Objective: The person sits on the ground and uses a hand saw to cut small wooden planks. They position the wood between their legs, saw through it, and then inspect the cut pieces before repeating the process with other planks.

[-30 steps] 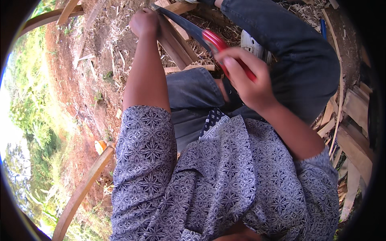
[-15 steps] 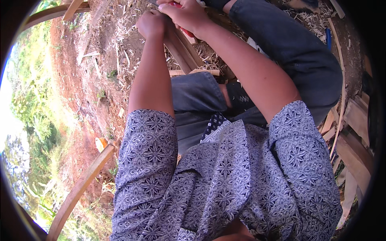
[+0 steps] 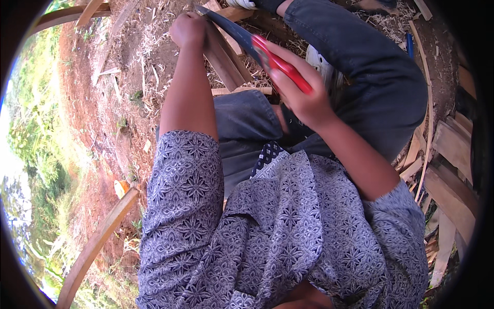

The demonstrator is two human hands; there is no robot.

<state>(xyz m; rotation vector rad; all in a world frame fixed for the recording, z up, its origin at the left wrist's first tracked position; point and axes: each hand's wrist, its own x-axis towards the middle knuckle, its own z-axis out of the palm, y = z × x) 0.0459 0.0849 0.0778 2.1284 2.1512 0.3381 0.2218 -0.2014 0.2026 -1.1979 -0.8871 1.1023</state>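
My right hand is wrapped round the red handle of a hand saw with a long, dark, slightly curved blade. The blade slants up and left, its tip close beside my left hand. That hand is closed on the far end of a brown wooden board, which slopes down toward my bent leg. My fingers partly hide the board's far end. Whether the teeth touch the wood, I cannot tell.
Wood shavings litter the dirt around the board. A thin wood strip lies across its near end. Wood offcuts are piled at the right, near a blue stick-like thing. A curved wooden beam stands at lower left.
My right hand has drawn back toward my body and to the right with the saw, baring much of the blade. My left hand stays on the board.
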